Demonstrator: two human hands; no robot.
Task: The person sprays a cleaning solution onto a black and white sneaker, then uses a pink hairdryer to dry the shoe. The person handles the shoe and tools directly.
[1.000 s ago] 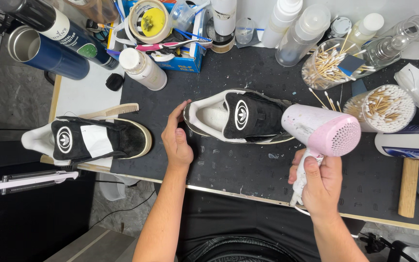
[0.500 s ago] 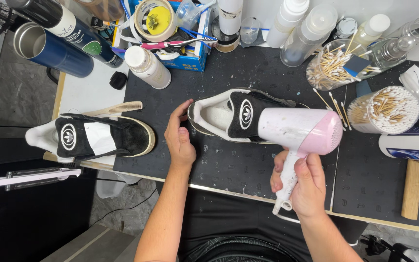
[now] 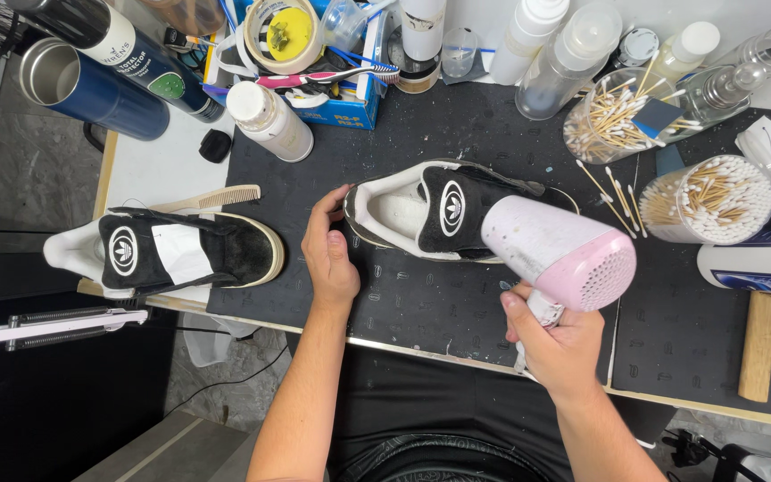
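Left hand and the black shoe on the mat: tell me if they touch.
Touching. The head view shows the left hand with its fingertips pressed against the white heel rim of the black shoe, no gap between them.

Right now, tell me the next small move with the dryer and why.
Probably sweep the dryer slowly toward the heel. Its nozzle sits over the tongue of the shoe, the left hand steadies the heel end, and the right hand grips the handle, so only the middle is covered.
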